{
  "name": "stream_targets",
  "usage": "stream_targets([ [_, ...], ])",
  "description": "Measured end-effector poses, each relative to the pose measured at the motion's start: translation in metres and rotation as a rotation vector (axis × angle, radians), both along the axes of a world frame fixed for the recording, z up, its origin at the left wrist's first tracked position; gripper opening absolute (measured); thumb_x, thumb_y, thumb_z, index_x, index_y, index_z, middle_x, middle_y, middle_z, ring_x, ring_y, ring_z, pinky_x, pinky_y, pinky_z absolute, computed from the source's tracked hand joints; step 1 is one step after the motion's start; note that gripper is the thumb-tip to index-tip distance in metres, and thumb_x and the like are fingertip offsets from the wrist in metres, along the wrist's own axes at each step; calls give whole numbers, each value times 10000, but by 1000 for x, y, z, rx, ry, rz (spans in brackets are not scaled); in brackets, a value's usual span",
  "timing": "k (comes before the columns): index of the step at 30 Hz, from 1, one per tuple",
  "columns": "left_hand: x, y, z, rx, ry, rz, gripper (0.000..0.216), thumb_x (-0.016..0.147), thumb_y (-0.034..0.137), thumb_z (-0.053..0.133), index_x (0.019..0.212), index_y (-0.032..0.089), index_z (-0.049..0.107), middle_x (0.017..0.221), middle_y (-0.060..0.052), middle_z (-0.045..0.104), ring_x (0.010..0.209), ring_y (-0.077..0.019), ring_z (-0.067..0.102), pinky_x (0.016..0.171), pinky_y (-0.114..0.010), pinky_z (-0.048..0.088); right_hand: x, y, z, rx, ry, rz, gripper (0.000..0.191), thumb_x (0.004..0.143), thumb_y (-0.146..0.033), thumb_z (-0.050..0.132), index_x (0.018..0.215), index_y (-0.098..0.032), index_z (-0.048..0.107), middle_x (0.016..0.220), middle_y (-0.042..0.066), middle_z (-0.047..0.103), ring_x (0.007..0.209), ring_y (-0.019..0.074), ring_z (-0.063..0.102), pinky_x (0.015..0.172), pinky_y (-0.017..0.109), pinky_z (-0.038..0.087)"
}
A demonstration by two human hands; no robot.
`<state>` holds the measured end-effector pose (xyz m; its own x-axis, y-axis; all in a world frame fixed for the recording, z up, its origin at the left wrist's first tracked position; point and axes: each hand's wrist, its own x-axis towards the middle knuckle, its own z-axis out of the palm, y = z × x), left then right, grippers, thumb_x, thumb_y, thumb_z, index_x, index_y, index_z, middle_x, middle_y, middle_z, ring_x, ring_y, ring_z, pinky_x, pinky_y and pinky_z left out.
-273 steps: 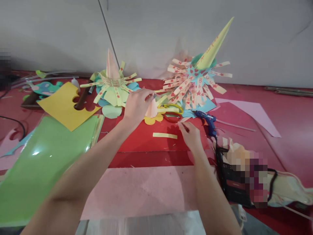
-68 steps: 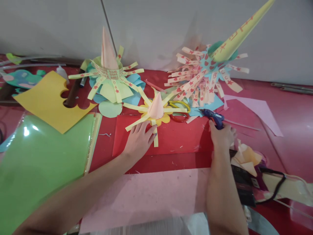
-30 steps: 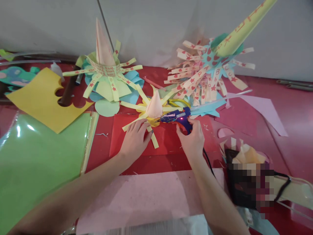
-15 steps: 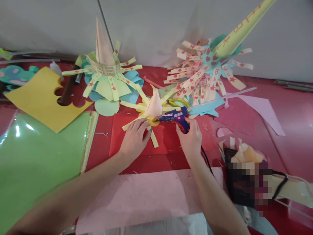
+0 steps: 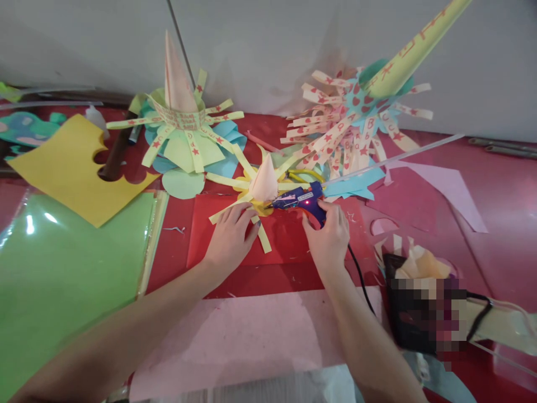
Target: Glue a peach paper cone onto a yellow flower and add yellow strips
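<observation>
My right hand (image 5: 329, 238) is closed around the grip of a blue glue gun (image 5: 300, 197), whose red light is lit. A long clear glue stick (image 5: 396, 159) sticks out of its back end. The nozzle points left, at the base of a small pale pink paper cone (image 5: 265, 179). Under the cone lies a yellow scalloped paper piece with pale yellow paper strips (image 5: 265, 238) radiating from it. My left hand (image 5: 232, 232) holds the near side of this paper craft, fingers and thumb on the strips. Whether the nozzle touches the paper I cannot tell.
Two taller paper cone crafts stand behind, one at left (image 5: 180, 112) and one at right (image 5: 364, 112). Yellow cut paper (image 5: 84, 173) and green sheets in plastic (image 5: 75, 268) lie left. A black basket (image 5: 405, 313) with scraps stands right, near the gun's black cord (image 5: 359, 268).
The glue stick's far end has swung up and to the right as the glue gun tilts slightly. My right hand has shifted a little. My left hand stays in place.
</observation>
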<state>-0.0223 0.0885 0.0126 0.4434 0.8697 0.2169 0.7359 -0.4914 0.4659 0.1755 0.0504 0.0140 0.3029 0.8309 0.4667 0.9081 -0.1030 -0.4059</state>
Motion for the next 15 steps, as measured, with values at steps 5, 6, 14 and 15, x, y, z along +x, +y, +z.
stream_targets([
  [5,0,0,0,-13,1,1,148,893,220,464,1016,195,541,1138,-80,561,1059,-229,532,932,-422,441,-3,-1,4,6,-49,-25,242,776,-256,590,998,-180,528,970,125,637,935,256,590,797,416,455],
  [6,0,0,1,-14,2,2,149,892,220,465,1018,194,541,1142,-81,561,1062,-232,531,932,-424,441,-4,-1,4,12,-44,-40,254,773,-274,597,998,-179,528,966,124,636,933,257,590,801,419,455],
  [14,0,0,2,-24,-19,7,124,887,220,476,985,200,549,1139,-74,563,1051,-231,535,923,-428,445,12,1,8,140,265,-250,406,754,-434,593,1058,-180,506,959,85,587,882,216,584,797,385,468],
  [15,0,0,2,-23,-22,9,124,888,223,476,984,198,549,1137,-74,563,1048,-231,535,923,-428,445,19,1,10,164,289,-282,405,749,-431,598,1053,-179,505,949,79,582,869,210,581,790,380,470],
])
